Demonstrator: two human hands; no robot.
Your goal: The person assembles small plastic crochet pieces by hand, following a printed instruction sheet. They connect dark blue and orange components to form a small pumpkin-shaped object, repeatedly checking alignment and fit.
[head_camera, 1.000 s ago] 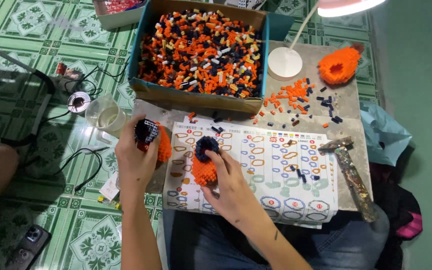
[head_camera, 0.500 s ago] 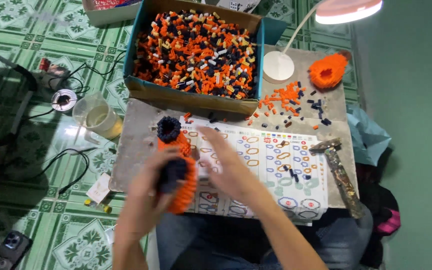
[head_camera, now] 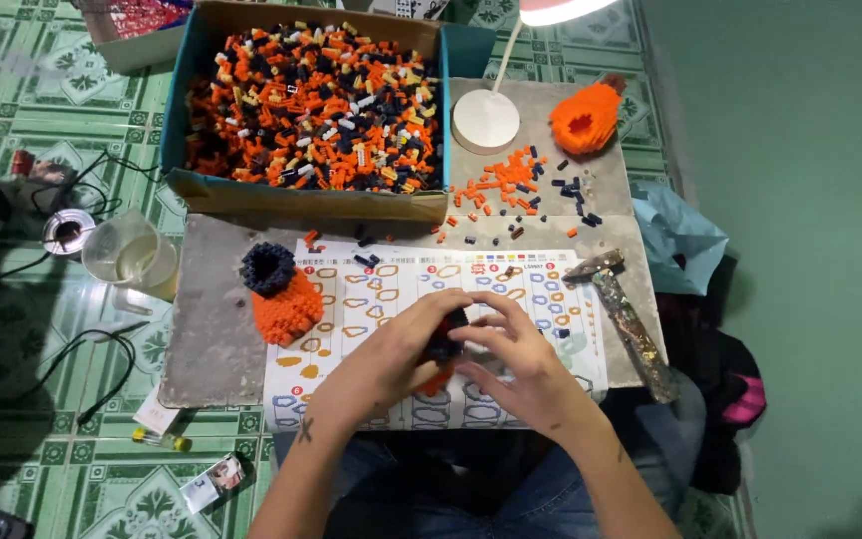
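Note:
Both my hands close around one small brick model (head_camera: 443,351), orange with a dark blue top, over the printed instruction sheet (head_camera: 391,289). My left hand (head_camera: 391,349) wraps it from the left; my right hand (head_camera: 511,349) covers it from the right, so most of it is hidden. A second orange model with a dark blue top (head_camera: 279,287) stands free on the sheet's left edge, a little left of my left hand.
A cardboard box (head_camera: 301,198) full of small orange, dark and white bricks sits at the back. Loose bricks (head_camera: 511,195), a white lamp base (head_camera: 486,122) and another orange model (head_camera: 583,118) lie back right. A hammer (head_camera: 623,314) lies right. A plastic cup (head_camera: 132,255) stands left.
My left hand set one model down on the sheet's left edge. Both hands came together at the sheet's middle around the other model. The camera view shifted.

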